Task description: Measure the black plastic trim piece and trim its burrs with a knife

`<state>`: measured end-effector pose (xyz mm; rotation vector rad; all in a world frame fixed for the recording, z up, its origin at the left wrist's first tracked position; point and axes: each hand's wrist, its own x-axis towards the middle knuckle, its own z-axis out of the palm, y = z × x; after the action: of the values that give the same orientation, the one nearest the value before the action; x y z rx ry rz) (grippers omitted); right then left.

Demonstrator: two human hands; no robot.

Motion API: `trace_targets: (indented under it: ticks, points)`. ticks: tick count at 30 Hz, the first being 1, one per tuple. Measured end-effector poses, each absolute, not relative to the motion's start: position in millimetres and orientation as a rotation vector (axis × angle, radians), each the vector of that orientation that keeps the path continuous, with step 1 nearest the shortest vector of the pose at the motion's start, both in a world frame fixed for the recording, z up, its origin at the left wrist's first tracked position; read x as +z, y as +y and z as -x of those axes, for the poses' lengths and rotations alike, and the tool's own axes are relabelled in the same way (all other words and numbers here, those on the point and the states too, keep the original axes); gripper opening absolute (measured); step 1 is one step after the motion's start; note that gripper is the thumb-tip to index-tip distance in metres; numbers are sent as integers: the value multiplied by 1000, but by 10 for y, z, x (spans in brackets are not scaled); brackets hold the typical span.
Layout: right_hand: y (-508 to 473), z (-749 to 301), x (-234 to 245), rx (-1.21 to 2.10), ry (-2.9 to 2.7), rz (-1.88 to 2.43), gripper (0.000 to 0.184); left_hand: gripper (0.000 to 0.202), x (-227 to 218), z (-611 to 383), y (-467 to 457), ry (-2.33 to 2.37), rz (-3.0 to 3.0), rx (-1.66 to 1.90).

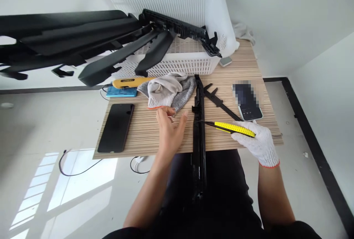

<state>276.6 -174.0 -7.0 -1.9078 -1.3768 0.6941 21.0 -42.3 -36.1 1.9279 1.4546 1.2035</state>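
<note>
A long black plastic trim piece [198, 132] lies from the table top over its front edge towards my lap. My right hand [258, 139], in a white knitted glove, holds yellow-and-black tweezers [235, 127], their thin dark tip at the trim piece. My left hand [170, 130] is bare and sits left of the piece, thumb apart from the curled fingers, with nothing visible in it. Just beyond its fingertips is a crumpled white glove [164, 89] on a grey cloth [184, 93]. A black caliper [221, 102] rests right of the trim piece.
A white slatted basket [177, 63] at the back holds several long black plastic parts [110, 40], many jutting out left. A dark phone [116, 128] lies left, another phone [249, 102] right. A yellow tool [132, 82] rests by a blue box [121, 92].
</note>
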Motion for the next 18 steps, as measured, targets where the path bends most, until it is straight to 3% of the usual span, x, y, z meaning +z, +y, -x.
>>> trace_targets:
  ticks: [3,6,9,14,18]
  points:
    - [-1733,-2763,-81,705,-1464,1853,40,21,-141,-310,-430,1296,-2001,1112]
    - [-1734,-2751,-68,667,-1504,1873,41,33,26,-771,-296,965,-2172,900]
    - [-1720,-2733,-67,616,-1519,1864,41,47,-130,-1491,-27,759,-2255,740]
    - [-1709,-2709,-71,645,-1503,1844,41,45,-535,-2231,452,784,-2214,602]
    - [-1711,-2717,-81,655,-1517,1787,42,39,-204,-1996,469,759,-2265,660]
